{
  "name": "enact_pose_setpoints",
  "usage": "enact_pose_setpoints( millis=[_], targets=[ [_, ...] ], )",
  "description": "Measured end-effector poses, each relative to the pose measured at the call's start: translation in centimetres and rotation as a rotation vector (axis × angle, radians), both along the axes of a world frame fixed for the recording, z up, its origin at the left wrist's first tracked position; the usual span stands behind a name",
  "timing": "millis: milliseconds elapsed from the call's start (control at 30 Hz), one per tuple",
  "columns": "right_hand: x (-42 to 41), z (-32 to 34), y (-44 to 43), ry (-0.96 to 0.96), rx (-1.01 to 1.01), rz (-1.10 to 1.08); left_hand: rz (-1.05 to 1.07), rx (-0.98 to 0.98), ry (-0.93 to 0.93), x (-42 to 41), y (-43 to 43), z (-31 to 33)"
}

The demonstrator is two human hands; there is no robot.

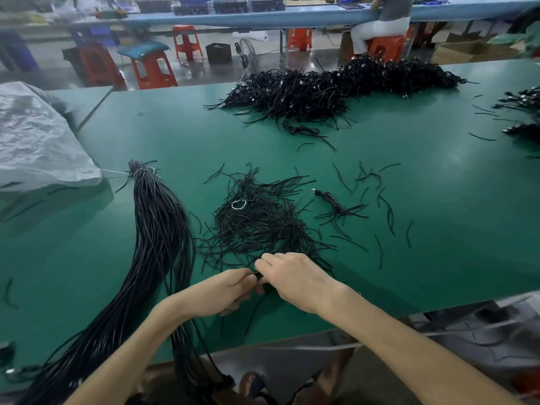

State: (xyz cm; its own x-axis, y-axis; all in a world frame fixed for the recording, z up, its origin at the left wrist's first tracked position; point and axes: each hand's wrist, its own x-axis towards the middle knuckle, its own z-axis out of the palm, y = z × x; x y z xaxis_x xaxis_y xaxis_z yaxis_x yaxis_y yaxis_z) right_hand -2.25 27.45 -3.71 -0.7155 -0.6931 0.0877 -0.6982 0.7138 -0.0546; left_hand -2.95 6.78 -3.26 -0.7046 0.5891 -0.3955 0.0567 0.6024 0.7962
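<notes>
At the near edge of the tie heap (pixel 257 226), the left hand (pixel 230 290) and right hand (pixel 292 276) are both pinching one black cable (pixel 259 276) crosswise between their fingertips, its slack trailing away from the heap.

The flat rubber table mat (pixel 380 200) is plain deep green. On it, all black: the loose heap of thin ties (pixel 257 226) at centre, the long cable bundle (pixel 157 229) at eight o'clock, the pile of coiled cables (pixel 336 83) at one o'clock, and the short strand (pixel 258 276) at six o'clock. The small ring (pixel 239 204) among the ties is white. The crinkled plastic sheet (pixel 38 141) at nine o'clock is translucent grey-white. The plastic stools (pixel 153 71) at eleven o'clock are orange-red.
</notes>
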Motion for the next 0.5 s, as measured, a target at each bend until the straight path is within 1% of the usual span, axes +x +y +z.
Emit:
enact_pose_setpoints(
  millis=[67, 100, 133, 200, 233, 267, 367, 400, 433, 500],
  targets=[
    [-0.1, -0.1, 0.0, 0.033, -0.016, 0.022, 0.005, 0.04, -0.059, 0.0, -0.3, -0.2],
    [-0.2, -0.3, 0.0, 0.062, -0.024, 0.029, 0.025, 0.045, -0.057, -0.1, -0.2, -0.4],
    [-0.5, -0.4, 0.1, 0.109, -0.027, 0.035, 0.049, 0.028, -0.015, -0.1, -0.1, -0.6],
    [-1.3, -0.6, 0.3, 0.216, -0.037, 0.012, 0.107, -0.061, 0.166, -0.2, 0.3, -1.0],
    [-1.7, -0.6, 0.4, 0.25, -0.067, -0.035, 0.158, -0.082, 0.244, -0.3, 0.5, -1.3],
    [-2.2, -0.4, 0.6, 0.271, -0.116, -0.116, 0.239, -0.049, 0.263, -0.4, 0.6, -1.7],
    [-3.5, 0.3, 1.3, 0.323, -0.291, -0.459, 0.547, 0.185, 0.091, -0.8, 0.3, -2.2],
    [-3.9, 0.4, 1.6, 0.287, -0.355, -0.55, 0.615, 0.237, 0.067, -0.9, 0.2, -2.2],
    [-4.2, 0.3, 1.9, 0.209, -0.415, -0.618, 0.651, 0.274, 0.065, -1.0, 0.3, -2.3],
    [-4.3, -0.5, 2.0, 0.031, -0.464, -0.68, 0.668, 0.315, 0.074, -0.7, 0.7, -2.5]
  ],
)
